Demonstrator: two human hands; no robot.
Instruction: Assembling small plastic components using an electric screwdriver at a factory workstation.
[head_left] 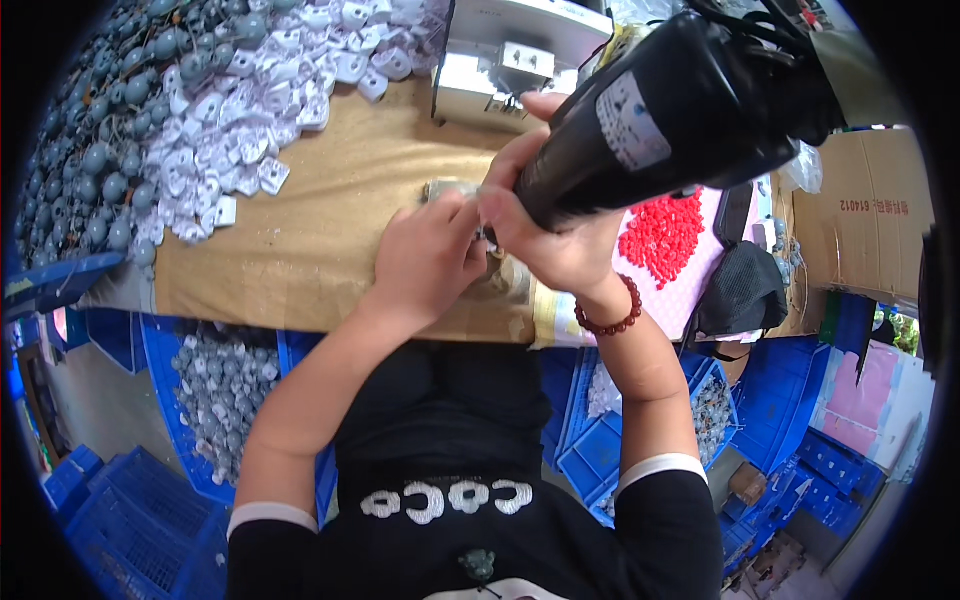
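Observation:
A thick black cylindrical tool (690, 110) with a pale label slants down from the upper right across the bench. My right hand (550, 205) is wrapped round its lower end, a red bead bracelet on the wrist. Close against it, my left hand (430, 250) is closed, fingers bent and pinched near the tool's tip. Whatever lies between those fingertips is hidden. Both hands are over a small worn block or fixture (505, 285) on the brown bench top (330, 200), only partly visible behind them.
White plastic pieces (235, 140) and grey round bulb-like parts (110, 180) are heaped on the left. Small red parts (662, 238) lie on a pink sheet at right, beside a black mesh item (742, 290). A metal box (520, 60) stands behind; blue crates (165, 400) sit below.

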